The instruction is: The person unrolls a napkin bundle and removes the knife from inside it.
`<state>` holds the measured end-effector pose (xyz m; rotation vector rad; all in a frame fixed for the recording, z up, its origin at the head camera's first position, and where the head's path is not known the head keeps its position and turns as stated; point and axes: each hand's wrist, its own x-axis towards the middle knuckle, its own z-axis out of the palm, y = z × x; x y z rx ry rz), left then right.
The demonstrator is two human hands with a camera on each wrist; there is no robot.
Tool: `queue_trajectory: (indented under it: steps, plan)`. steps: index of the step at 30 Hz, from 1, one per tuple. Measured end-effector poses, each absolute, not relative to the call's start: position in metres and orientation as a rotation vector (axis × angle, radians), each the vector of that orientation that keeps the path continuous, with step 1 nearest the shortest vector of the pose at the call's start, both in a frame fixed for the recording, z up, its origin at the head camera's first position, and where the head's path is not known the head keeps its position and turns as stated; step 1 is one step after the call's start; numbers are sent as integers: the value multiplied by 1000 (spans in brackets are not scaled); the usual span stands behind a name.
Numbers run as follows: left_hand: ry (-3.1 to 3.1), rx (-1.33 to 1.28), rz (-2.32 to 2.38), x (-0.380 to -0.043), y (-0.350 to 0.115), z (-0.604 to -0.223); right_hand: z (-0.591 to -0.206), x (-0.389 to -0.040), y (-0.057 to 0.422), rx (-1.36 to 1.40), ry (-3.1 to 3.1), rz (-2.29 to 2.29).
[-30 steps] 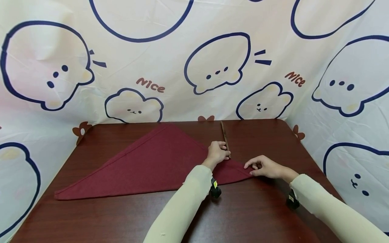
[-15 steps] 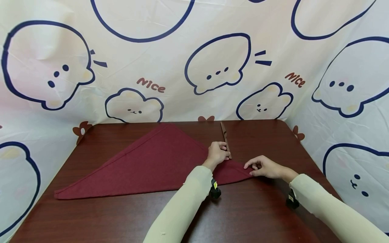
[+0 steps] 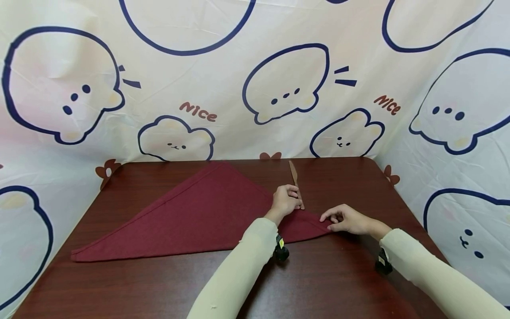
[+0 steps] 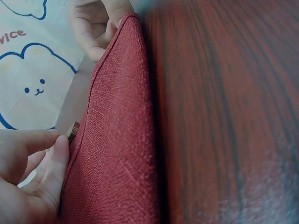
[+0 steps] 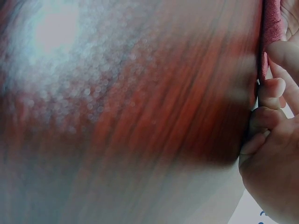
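A dark red cloth (image 3: 199,212), folded into a large triangle, lies on the table, with its long edge towards me. My left hand (image 3: 284,203) pinches the handle of a thin brown wooden knife (image 3: 293,172), whose blade points to the far edge. In the left wrist view, the knife's end (image 4: 72,131) sticks out past the thumb and finger, beside the cloth's edge. At the cloth's right corner, my right hand (image 3: 348,219) pinches the tip between thumb and fingers. The right wrist view shows those fingers (image 5: 273,88) against the cloth's red edge (image 5: 272,23).
The brown wood-grain table (image 3: 159,288) reaches back to a cream curtain (image 3: 223,88) printed with cartoon animals. That same curtain also hangs along the left and right sides. A small black camera (image 3: 281,251) is strapped under each wrist.
The knife has turned about its length in my left fingers, from a thin edge to showing the flat of its blade. My right hand and the cloth stay put.
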<state>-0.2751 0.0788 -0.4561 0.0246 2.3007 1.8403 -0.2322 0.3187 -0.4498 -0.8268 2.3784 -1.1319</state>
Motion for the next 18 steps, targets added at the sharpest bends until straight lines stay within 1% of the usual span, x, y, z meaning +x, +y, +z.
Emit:
queue_trajectory:
  steps: [8, 18]
  plan:
    - [2288, 32, 1868, -273, 78, -455, -450, -231, 318, -805, 2382, -1138]
    - [2236, 113, 1890, -267, 71, -451, -449, -231, 319, -807, 2387, -1135]
